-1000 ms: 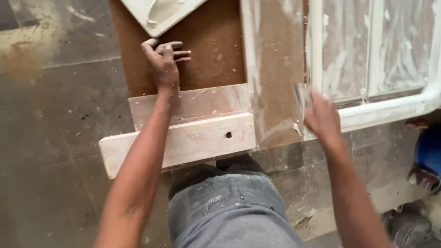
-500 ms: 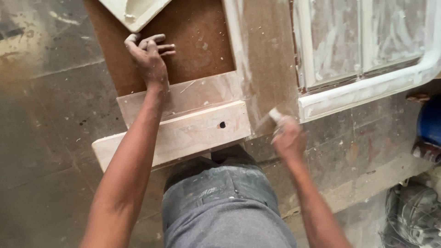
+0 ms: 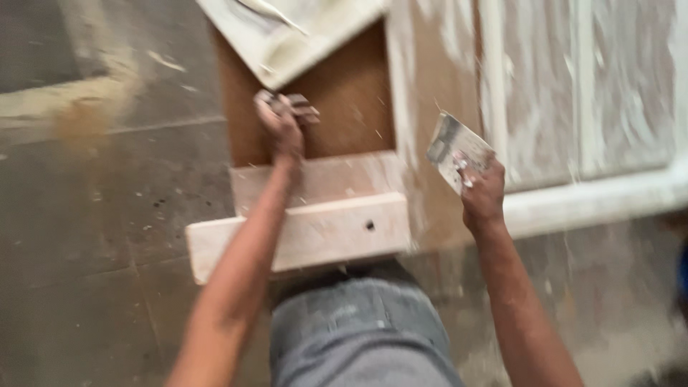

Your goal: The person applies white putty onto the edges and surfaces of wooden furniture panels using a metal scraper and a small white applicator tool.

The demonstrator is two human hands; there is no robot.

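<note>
My left hand [image 3: 283,122] rests flat on a brown board panel [image 3: 344,100] with fingers spread a little. My right hand [image 3: 481,188] grips a flat putty knife [image 3: 455,147], its wide blade smeared with white filler and raised above the brown upright of the wooden frame [image 3: 433,86]. A pale wooden block with a small dark hole [image 3: 315,233] lies under my left forearm, just beyond my knee in grey trousers [image 3: 358,330].
A white-smeared tray or board [image 3: 301,29] lies at the top over the panel. To the right are white-coated door panels and a white rail [image 3: 595,197]. Dusty grey concrete floor [image 3: 100,215] spreads on the left.
My right hand has lifted up and to the right, from low by the frame's edge, turning the putty knife blade up. The view has shifted; my left hand stays on the brown panel.
</note>
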